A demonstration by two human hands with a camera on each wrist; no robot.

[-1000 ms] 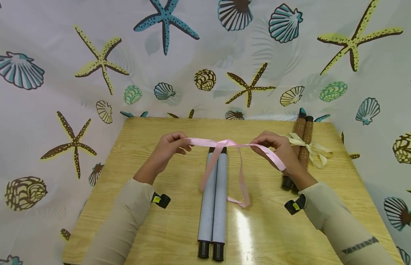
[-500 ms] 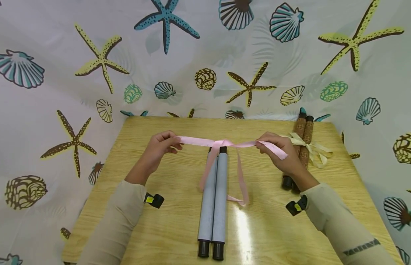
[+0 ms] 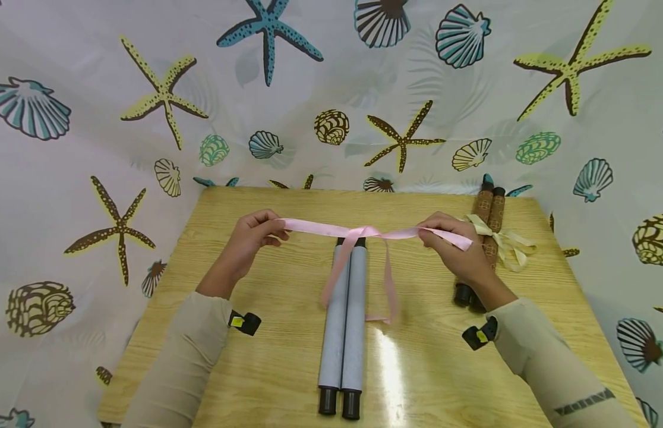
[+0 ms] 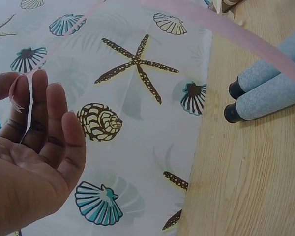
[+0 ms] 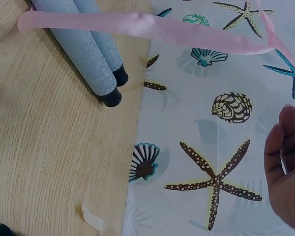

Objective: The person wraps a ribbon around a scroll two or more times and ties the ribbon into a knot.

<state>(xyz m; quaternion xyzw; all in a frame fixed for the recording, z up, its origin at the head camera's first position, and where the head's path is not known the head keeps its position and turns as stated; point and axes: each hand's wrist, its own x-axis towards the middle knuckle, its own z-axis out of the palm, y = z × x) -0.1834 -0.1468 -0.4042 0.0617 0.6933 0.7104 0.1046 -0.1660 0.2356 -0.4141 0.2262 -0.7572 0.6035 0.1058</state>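
A pink ribbon stretches between my two hands, crossed over itself in the middle, with a loop hanging below. My left hand pinches one end between thumb and index finger; its frayed tip shows in the left wrist view. At the other side, my right hand pinches the ribbon, a short tail lying past the fingers. Beneath the crossing, two pale blue rolls with black end caps lie side by side on the table, pointing away from me. The right wrist view shows their patterned covering and part of my right hand.
Two brown patterned rolls, tied with a cream ribbon bow, lie at the back right beside my right hand. The wooden table meets a white cloth printed with shells and starfish at the back and sides.
My left hand has moved left and my right hand slightly right, lengthening the ribbon stretched between them. The hanging loop has drawn up a little. The blue rolls have barely shifted.
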